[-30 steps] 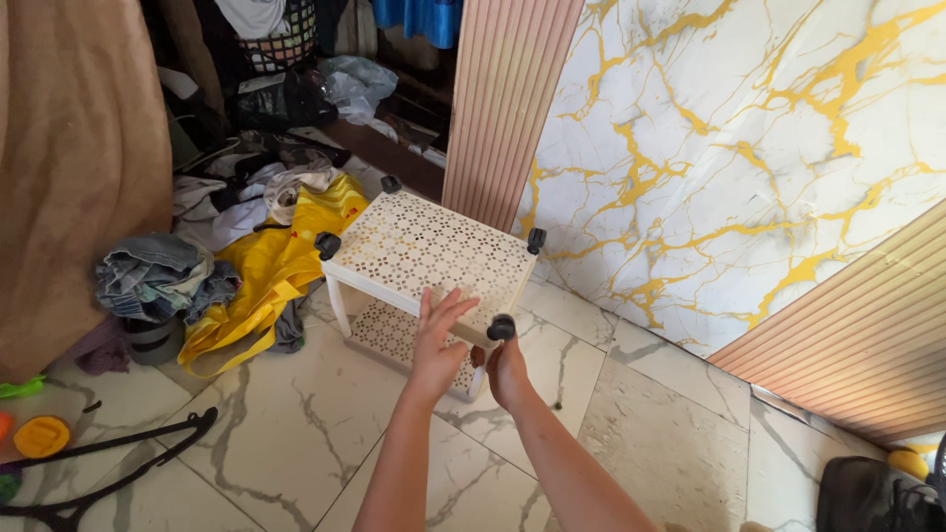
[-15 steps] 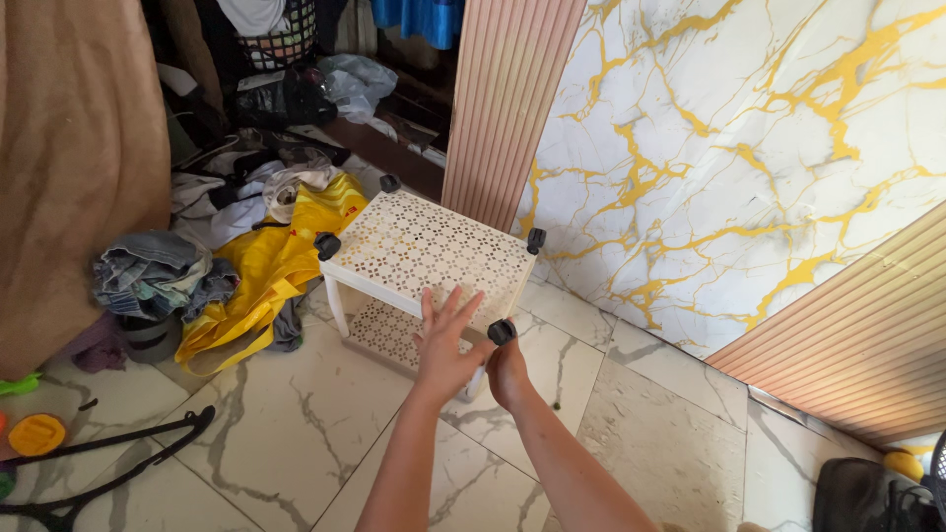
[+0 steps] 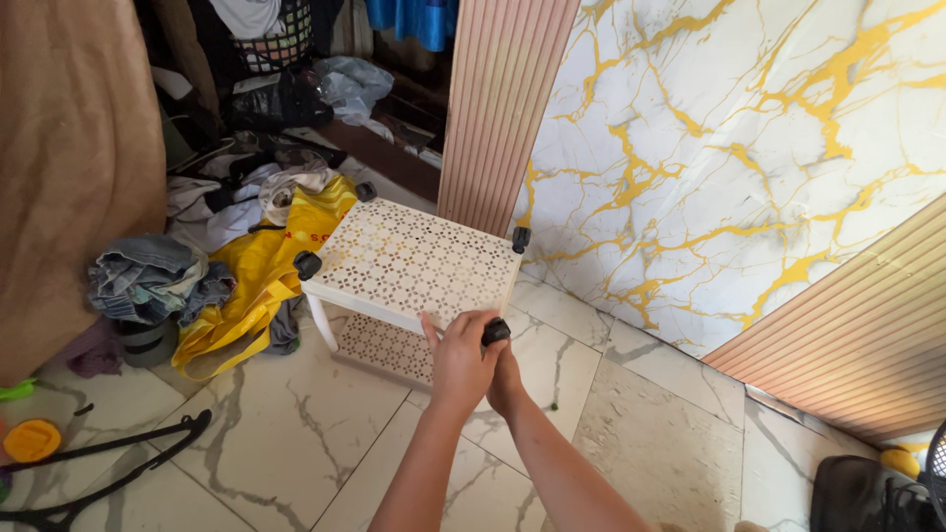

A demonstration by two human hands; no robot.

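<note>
A brown cloth (image 3: 69, 167) is hung down the far left edge. On the marble-patterned tile floor (image 3: 276, 433) below it, an orange lid (image 3: 32, 439) and a black hanger (image 3: 108, 463) are seen. A heap of folded jeans (image 3: 148, 276) is piled just to the right, with a yellow bag (image 3: 266, 271) spread beside it and touching the heap of clothes.

Next a white perforated rack (image 3: 414, 261) is found, turned upside down so that its black castor wheels (image 3: 307, 264) are pointed upward at the corners. A second perforated shelf is seen below the top one.

At the rack's near corner both hands are brought together. The left hand (image 3: 458, 360) is laid over the corner of the rack, its fingers curled down on the white edge, loosely closed rather than spread. The right hand (image 3: 507, 379) is placed just beside it and largely hidden behind it; a black castor wheel (image 3: 496, 332) is pinched at its fingertips, right at the rack's near corner. How tightly the wheel is gripped cannot be told.

Behind the rack a ribbed pink panel (image 3: 503, 108) is stood upright, and to the right a white wall with yellow veins (image 3: 739, 148) is seen.
</note>
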